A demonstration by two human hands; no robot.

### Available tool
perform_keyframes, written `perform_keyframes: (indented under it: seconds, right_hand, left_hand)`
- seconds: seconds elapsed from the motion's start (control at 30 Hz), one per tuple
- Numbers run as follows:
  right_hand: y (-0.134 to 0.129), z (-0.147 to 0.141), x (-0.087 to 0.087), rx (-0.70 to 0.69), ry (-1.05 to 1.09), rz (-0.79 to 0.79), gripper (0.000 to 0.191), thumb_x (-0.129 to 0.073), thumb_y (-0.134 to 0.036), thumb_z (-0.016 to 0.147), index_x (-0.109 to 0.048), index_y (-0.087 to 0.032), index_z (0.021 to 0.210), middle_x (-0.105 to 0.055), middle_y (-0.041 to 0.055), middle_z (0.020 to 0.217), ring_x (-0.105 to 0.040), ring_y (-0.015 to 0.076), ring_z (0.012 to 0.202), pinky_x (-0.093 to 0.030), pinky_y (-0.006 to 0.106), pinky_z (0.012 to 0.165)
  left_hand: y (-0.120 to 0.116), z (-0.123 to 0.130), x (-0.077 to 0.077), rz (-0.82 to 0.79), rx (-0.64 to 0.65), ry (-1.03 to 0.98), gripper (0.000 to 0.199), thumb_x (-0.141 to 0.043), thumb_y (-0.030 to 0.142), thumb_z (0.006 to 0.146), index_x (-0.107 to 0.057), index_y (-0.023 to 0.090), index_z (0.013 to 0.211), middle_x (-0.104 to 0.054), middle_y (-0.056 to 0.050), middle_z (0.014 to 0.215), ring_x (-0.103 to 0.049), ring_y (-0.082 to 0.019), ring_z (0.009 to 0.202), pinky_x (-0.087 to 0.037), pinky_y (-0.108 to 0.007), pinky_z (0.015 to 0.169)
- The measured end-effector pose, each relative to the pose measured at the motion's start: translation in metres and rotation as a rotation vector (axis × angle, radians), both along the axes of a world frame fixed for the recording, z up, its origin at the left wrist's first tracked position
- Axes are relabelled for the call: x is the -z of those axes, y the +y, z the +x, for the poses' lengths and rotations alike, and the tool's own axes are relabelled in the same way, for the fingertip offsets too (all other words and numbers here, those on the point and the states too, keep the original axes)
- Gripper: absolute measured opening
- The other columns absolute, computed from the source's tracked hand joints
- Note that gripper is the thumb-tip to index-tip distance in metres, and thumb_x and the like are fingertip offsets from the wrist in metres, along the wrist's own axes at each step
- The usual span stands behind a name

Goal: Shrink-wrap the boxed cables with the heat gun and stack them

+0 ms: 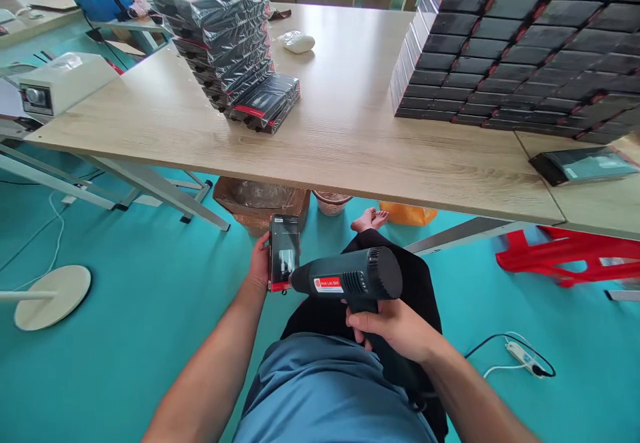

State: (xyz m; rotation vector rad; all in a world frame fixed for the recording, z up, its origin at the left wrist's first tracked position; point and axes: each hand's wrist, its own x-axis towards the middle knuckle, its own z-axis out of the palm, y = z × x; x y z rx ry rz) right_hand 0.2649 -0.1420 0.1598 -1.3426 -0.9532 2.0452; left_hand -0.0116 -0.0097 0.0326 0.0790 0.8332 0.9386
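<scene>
Heat gun (357,279) beside black box (285,237)
Our left hand (259,261) grips the box; our right hand (395,326) is closed around the gun.

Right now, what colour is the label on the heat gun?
The label is red and white; it shows best in the head view.

Two hands are counted, a left hand (259,261) and a right hand (383,323), with one heat gun (350,276). Two stacks of boxes are shown, a left stack (220,43) and a right stack (520,49), and two loose boxes, a held box (285,237) and a lying box (585,165). Beneath the table (335,136), one carton (237,213) and one bucket (331,207) are seen.
</scene>
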Motion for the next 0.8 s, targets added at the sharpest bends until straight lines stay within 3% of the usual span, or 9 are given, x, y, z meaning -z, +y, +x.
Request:
perform_keyframes:
  seconds: [0.13, 0.27, 0.43, 0.57, 0.73, 0.8]
  right_hand:
    - [0.003, -0.019, 0.005, 0.033, 0.098, 0.020, 0.021, -0.077, -0.034, 0.078, -0.069, -0.017, 0.087, -0.065, 0.0014, 0.074, -0.059, 0.0158, 0.062, -0.050, 0.030, 0.056]
    - [0.010, -0.015, 0.004, 0.151, 0.008, 0.028, 0.027, -0.079, -0.036, 0.076, -0.069, -0.017, 0.092, -0.063, -0.0004, 0.071, -0.059, 0.0154, 0.062, -0.050, 0.029, 0.055]
    - [0.015, -0.003, -0.002, 0.049, 0.090, 0.002, 0.035, -0.084, -0.039, 0.069, -0.070, -0.014, 0.089, -0.067, 0.0034, 0.077, -0.060, 0.0167, 0.062, -0.050, 0.030, 0.052]
    - [0.016, 0.004, 0.003, 0.284, -0.042, 0.064, 0.038, -0.083, -0.042, 0.073, -0.070, -0.015, 0.098, -0.065, 0.0015, 0.073, -0.058, 0.0160, 0.062, -0.050, 0.029, 0.054]
    - [0.009, -0.002, 0.006, 0.164, 0.167, 0.009, 0.038, -0.084, -0.039, 0.072, -0.072, -0.015, 0.100, -0.070, 0.0051, 0.083, -0.061, 0.0158, 0.063, -0.050, 0.029, 0.054]
    - [0.010, -0.008, 0.008, 0.195, 0.194, 0.051, 0.038, -0.084, -0.039, 0.073, -0.072, -0.016, 0.100, -0.070, 0.0047, 0.084, -0.061, 0.0156, 0.064, -0.051, 0.029, 0.054]
  left_hand:
    - [0.000, 0.003, -0.006, 0.018, -0.081, 0.037, 0.057, -0.050, 0.052, 0.092, -0.070, 0.008, 0.123, -0.078, -0.018, 0.102, -0.076, -0.034, 0.095, -0.061, -0.048, 0.085]
    - [0.001, 0.003, -0.014, 0.032, -0.133, 0.052, 0.057, -0.050, 0.052, 0.092, -0.070, 0.009, 0.123, -0.078, -0.017, 0.103, -0.076, -0.034, 0.091, -0.062, -0.049, 0.083]
    - [0.004, 0.004, -0.018, 0.020, -0.251, 0.041, 0.061, -0.048, 0.057, 0.093, -0.067, 0.009, 0.127, -0.076, -0.019, 0.106, -0.075, -0.035, 0.098, -0.061, -0.051, 0.087]
    - [0.008, 0.004, -0.012, -0.109, -0.408, 0.090, 0.051, -0.050, 0.055, 0.094, -0.066, 0.015, 0.121, -0.075, -0.014, 0.097, -0.075, -0.030, 0.086, -0.062, -0.046, 0.080]
    - [0.012, 0.003, 0.001, -0.215, -0.564, 0.188, 0.037, -0.045, 0.045, 0.096, -0.064, 0.019, 0.114, -0.073, -0.009, 0.091, -0.073, -0.029, 0.081, -0.062, -0.047, 0.077]
    - [0.011, 0.005, 0.006, -0.199, -0.582, 0.184, 0.037, -0.043, 0.041, 0.095, -0.065, 0.019, 0.116, -0.073, -0.009, 0.093, -0.073, -0.028, 0.083, -0.061, -0.045, 0.077]
